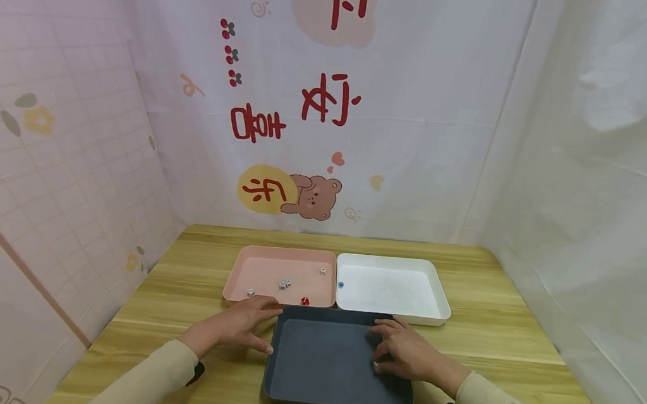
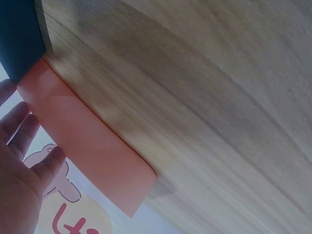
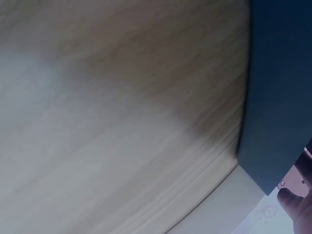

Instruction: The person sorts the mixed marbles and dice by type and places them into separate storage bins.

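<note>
A dark grey-blue tray lies on the table in front of the person. At its upper left corner is the left hand, its fingers spread and straight, thumb pointing at the tray's left rim. Seen from the left wrist, its fingers overlap the outer wall of the pink tray. The right hand hovers over the dark tray's right side, fingers loosely bent and thumb apart from them. A small pale spot shows at the right thumb's tip; I cannot tell whether it is the nail or a small object.
Behind the dark tray, the pink tray holds several white dice and a red die. Beside it on the right, a white tray has a small blue piece at its left side. Printed white curtains surround the wooden table.
</note>
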{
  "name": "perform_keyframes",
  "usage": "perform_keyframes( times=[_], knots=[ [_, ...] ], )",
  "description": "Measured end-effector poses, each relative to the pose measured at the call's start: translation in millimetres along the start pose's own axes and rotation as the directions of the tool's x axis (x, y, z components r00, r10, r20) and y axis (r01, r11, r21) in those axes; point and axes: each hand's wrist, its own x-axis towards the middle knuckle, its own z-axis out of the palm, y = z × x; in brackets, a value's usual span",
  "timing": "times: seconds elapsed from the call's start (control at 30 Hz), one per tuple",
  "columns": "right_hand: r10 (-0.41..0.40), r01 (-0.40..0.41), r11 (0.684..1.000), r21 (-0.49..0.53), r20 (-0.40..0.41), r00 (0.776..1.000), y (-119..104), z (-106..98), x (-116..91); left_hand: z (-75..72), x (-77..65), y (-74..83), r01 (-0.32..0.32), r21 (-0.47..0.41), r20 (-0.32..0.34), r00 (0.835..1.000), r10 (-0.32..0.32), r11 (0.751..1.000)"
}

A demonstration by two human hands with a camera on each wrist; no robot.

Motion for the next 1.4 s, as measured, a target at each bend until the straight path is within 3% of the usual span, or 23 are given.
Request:
perform_keyframes(
  times=[1.4],
  knots=[
    [0.018, -0.013, 0.998, 0.064, -0.064, 0.998, -15.5, -12.2, 35.9, -0.2, -0.1, -0.2, -0.001, -0.002, 0.001, 1.000, 0.001, 1.000]
  ],
)
